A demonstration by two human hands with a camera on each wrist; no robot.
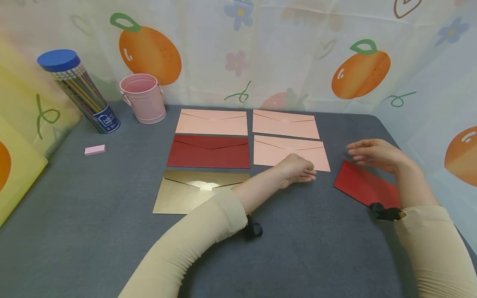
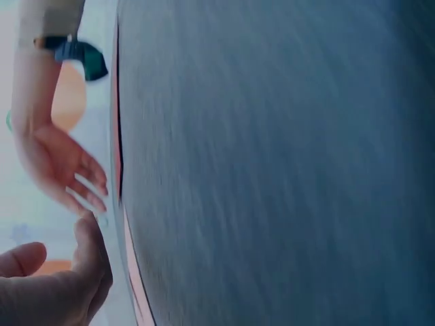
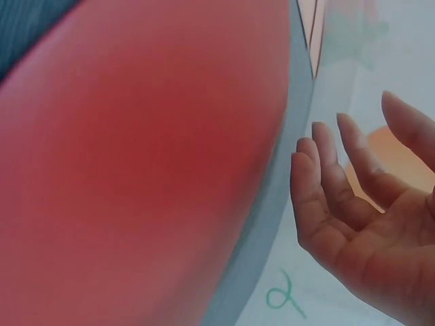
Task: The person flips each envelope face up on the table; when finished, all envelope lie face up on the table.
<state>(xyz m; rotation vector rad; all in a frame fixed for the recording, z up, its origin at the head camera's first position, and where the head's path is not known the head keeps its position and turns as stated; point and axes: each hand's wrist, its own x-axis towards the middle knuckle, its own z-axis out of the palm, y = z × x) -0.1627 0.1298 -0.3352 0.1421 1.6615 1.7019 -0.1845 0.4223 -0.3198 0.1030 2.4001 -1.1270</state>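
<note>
My left hand [image 1: 298,170] hovers by the near edge of the lower right pink envelope [image 1: 287,148], partly covering it. Its fingers are loosely bent and hold nothing; the left wrist view shows thumb and fingers apart. To the right, my right hand [image 1: 378,154] is raised over the far end of a red envelope [image 1: 367,184] that lies askew. In the right wrist view its fingers [image 3: 329,176] are spread and relaxed, with nothing in them. Another pink envelope [image 1: 285,123] lies behind the first. My left forearm hides part of a gold envelope [image 1: 186,194].
Left of centre lie a third pink envelope [image 1: 212,122] and a dark red envelope [image 1: 208,153], in a column with the gold one. A pink bucket [image 1: 143,99], a tub of pencils [image 1: 82,93] and a small pink eraser [image 1: 95,150] stand or lie at the left.
</note>
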